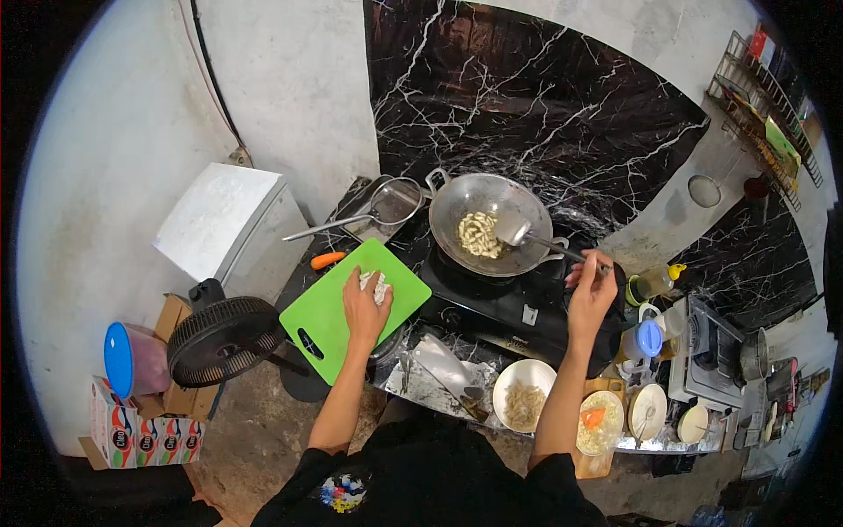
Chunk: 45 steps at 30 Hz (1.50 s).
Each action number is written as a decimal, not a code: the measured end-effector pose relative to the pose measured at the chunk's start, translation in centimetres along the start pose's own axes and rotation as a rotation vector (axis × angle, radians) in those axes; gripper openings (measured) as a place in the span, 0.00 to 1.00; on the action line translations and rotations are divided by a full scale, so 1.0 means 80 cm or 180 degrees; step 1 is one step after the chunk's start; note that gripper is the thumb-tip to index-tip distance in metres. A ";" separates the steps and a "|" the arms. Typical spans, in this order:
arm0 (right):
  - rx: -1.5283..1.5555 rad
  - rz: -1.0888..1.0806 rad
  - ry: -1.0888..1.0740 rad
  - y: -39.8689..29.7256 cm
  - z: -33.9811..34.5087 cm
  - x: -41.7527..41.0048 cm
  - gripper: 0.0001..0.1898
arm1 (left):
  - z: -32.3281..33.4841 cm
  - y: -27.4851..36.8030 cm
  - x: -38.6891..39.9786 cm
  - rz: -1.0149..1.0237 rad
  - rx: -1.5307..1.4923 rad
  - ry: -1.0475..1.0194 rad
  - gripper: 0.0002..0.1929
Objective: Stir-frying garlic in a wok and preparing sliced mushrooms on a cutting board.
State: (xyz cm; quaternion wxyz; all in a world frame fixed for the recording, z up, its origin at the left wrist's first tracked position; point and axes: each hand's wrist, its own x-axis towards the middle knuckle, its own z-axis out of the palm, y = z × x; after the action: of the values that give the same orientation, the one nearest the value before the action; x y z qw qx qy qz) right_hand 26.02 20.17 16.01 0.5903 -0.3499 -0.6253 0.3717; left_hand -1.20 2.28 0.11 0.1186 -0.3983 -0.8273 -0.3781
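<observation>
My left hand (366,309) is over the green cutting board (329,316), its fingers and thumb around a small heap of pale chopped pieces (377,287). Whether it grips them is not plain. My right hand (591,290) holds the dark handle of a metal spatula (514,229). The spatula's blade is tilted inside the metal wok (454,197), beside pale sliced food (479,236) in the bottom. Under the wok is a black gas stove (487,309). A carrot (327,261) lies just past the board's far left edge.
A long-handled strainer (395,201) rests behind the board. Near the front edge are a cleaver (442,362), a bowl of pale strips (525,403) and a plate with orange pieces (599,421). Bottles and a blue-lidded jug (642,339) stand right; a black fan (224,342) stands left.
</observation>
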 end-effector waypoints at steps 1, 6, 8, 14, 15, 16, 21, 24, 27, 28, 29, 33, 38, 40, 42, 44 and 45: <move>-0.0184 -0.0060 -0.0051 -0.001 -0.006 0.010 0.11 | 0.001 0.003 0.001 0.0004 -0.0011 -0.0001 0.21; -0.0883 -0.0237 -0.0344 0.022 0.002 0.048 0.11 | 0.005 0.003 0.001 0.0034 0.0142 0.0033 0.21; -0.0860 -0.0239 -0.0323 0.047 0.009 0.054 0.12 | 0.009 0.004 0.001 0.0043 0.0140 0.0067 0.21; 0.0396 0.0536 0.0042 0.084 0.030 0.045 0.14 | 0.011 0.007 -0.002 0.0037 0.0152 0.0099 0.22; 0.0407 0.0541 0.0028 0.081 0.033 0.044 0.14 | 0.012 0.006 -0.002 0.0064 0.0120 0.0112 0.21; 0.0443 0.0521 0.0059 0.078 0.034 0.042 0.14 | 0.011 0.004 -0.003 0.0061 0.0132 0.0116 0.21; 0.0602 0.0369 0.0004 0.064 0.019 0.047 0.14 | 0.010 0.007 -0.004 -0.0065 0.0214 0.0143 0.21; 0.0052 0.0139 -0.0252 0.059 0.021 0.047 0.12 | 0.011 0.007 -0.003 -0.0072 0.0251 0.0155 0.21; -0.0257 0.0063 -0.0300 0.067 0.028 0.047 0.12 | 0.011 0.009 -0.002 -0.0017 0.0244 0.0139 0.21; -0.0220 0.0114 -0.0278 0.072 0.031 0.046 0.12 | 0.012 0.009 -0.002 0.0002 0.0233 0.0136 0.21; -0.0225 0.0107 -0.0258 0.076 0.029 0.046 0.12 | 0.014 0.009 -0.002 -0.0005 0.0232 0.0119 0.21; 0.0169 0.0130 -0.0159 0.065 0.026 0.051 0.11 | 0.014 0.005 -0.002 0.0027 0.0214 0.0162 0.21; -0.0389 -0.0092 -0.0330 0.051 0.021 0.061 0.12 | 0.010 0.003 -0.003 0.0027 0.0225 0.0178 0.20; -0.0387 -0.0123 -0.0319 0.062 0.023 0.058 0.12 | 0.010 0.006 -0.002 0.0036 0.0202 0.0169 0.20; -0.0374 -0.0125 -0.0297 0.069 0.028 0.053 0.12 | 0.011 0.008 -0.001 0.0053 0.0215 0.0156 0.20; -0.0162 -0.0029 -0.0270 0.069 0.030 0.053 0.12 | 0.012 0.007 -0.002 0.0067 0.0214 0.0176 0.20; 0.0049 0.0078 -0.0244 0.067 0.031 0.052 0.12 | 0.012 0.006 -0.003 0.0080 0.0218 0.0186 0.20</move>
State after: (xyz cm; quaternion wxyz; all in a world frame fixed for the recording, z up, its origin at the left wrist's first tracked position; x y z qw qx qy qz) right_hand 23.29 26.29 13.24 0.5639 -0.3385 -0.6403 0.3968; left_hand -0.60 3.06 -0.41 0.1610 -0.3932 -0.8309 -0.3594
